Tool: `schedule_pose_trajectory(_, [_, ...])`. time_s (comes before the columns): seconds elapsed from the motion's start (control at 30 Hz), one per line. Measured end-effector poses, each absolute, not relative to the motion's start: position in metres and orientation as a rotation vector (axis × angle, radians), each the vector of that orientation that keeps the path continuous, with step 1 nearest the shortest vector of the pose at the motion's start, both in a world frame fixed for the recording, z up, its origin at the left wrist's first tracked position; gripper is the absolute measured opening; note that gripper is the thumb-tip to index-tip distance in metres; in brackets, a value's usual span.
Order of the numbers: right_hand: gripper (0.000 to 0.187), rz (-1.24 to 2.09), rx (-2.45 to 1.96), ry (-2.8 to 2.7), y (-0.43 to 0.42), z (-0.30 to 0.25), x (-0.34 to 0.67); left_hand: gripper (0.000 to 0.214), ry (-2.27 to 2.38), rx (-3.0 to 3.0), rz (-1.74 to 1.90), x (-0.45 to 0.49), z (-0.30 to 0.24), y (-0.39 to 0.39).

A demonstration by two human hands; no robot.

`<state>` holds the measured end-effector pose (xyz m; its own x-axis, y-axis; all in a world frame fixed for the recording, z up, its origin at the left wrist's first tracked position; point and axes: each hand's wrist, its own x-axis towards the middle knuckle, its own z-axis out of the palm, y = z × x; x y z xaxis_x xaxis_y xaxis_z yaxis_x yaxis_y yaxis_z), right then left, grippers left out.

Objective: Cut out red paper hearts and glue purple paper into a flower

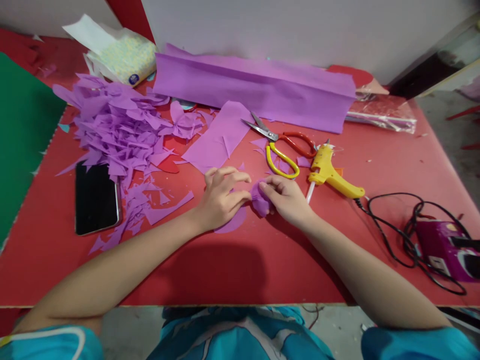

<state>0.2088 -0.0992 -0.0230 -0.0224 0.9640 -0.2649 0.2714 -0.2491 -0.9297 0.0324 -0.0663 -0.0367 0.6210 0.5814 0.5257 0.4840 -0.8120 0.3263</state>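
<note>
A small gathered piece of purple paper (260, 199) is between my two hands, just above the red tabletop. My right hand (287, 200) grips its right side between thumb and fingers. On its left side, my left hand (226, 196) pinches the edge with thumb and index finger, while the other fingers are bent and raised. Beneath my left hand lies a flat, rounded purple paper piece (233, 223), partly covered by that hand. Beyond the hands rest scissors (275, 140) with one red and one yellow handle, their blades slightly apart.
A yellow glue gun (332, 175) lies right of the scissors, its black cord (397, 227) trailing to a purple box (444, 247). At left are a heap of purple cut-outs (120, 122), a phone (96, 200) and a tissue pack (125, 57). A folded purple sheet (255, 90) lies behind.
</note>
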Motion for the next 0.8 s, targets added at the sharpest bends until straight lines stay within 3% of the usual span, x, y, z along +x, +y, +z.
schedule_pose_trajectory(0.37, [0.020,1.393,-1.446,-1.177,-0.1015,-0.0249,0.2061,0.011,1.032,2.564,0.857,0.0313,-0.0337,-0.0652])
schedule_pose_trajectory(0.8, [0.014,1.279,-1.512,-1.217,-0.0995,-0.0299,0.2086,0.007,1.147,2.434,1.057,0.0337,-0.0352,-0.0636])
